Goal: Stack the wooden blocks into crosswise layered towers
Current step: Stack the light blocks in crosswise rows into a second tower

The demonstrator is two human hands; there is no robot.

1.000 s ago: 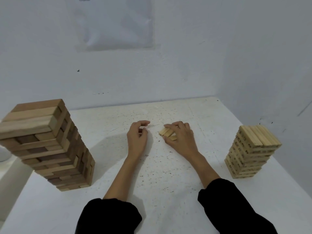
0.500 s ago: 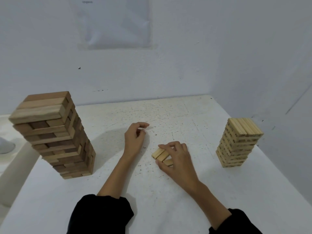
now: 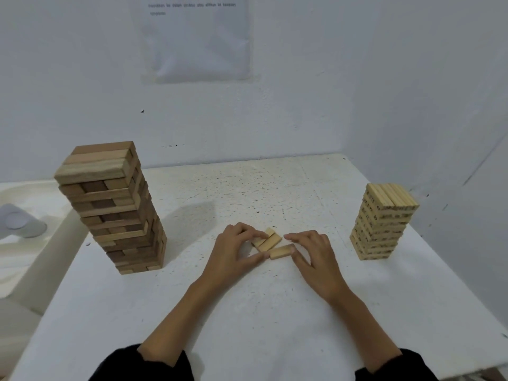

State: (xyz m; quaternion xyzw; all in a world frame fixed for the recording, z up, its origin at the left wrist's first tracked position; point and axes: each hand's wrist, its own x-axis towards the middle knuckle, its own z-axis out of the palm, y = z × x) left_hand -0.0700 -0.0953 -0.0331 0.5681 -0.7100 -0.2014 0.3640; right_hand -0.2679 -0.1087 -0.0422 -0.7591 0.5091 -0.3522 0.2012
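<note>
Three small light wooden blocks (image 3: 270, 242) lie flat side by side in the middle of the white table (image 3: 247, 320); the nearest one (image 3: 279, 252) sits slightly apart from the other two. My left hand (image 3: 235, 253) brackets their left ends, fingers on the far two and thumb against the near one. My right hand (image 3: 313, 254) rests on the table to their right, fingers spread, thumb tip touching the near block's right end. A tall tower of larger brown blocks (image 3: 115, 207) stands at the left. A shorter tower of small light blocks (image 3: 382, 221) stands at the right.
The table sits in a corner, with walls behind and to the right. A printed sheet (image 3: 196, 37) hangs on the back wall. Past the table's left edge lies a lower white surface with a pale rounded object (image 3: 19, 221).
My right hand slid the three small blocks toward me and then moved off them to their right. My left hand came over and closed around their left ends. The near block now sits slightly apart.
</note>
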